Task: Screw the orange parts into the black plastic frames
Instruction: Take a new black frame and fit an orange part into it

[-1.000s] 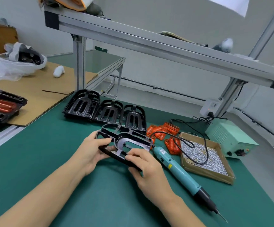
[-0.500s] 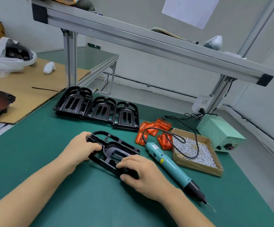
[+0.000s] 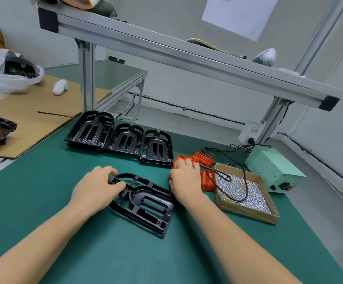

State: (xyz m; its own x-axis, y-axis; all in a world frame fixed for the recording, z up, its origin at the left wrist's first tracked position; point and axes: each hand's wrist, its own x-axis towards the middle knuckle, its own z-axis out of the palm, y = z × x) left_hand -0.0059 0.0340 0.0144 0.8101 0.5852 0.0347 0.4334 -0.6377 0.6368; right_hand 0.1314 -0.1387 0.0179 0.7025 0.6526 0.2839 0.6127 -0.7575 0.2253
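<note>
Orange ribbed plastic parts (image 3: 204,158) lie in a loose pile on the green surface (image 3: 43,201), between a row of three black frames (image 3: 123,140) and a cardboard tray of small silver screws (image 3: 242,189). The right hand (image 3: 186,180) rests on the pile, fingers curled down over one piece; whether it has pinched one I cannot tell. The left hand (image 3: 96,189) grips the rounded end of the black plastic frame (image 3: 144,201) lying flat nearby. These parts look light, stiff and smooth, likely to slide, so taking one by its long edges seems safest. A black cable (image 3: 224,181) loops across the tray.
</note>
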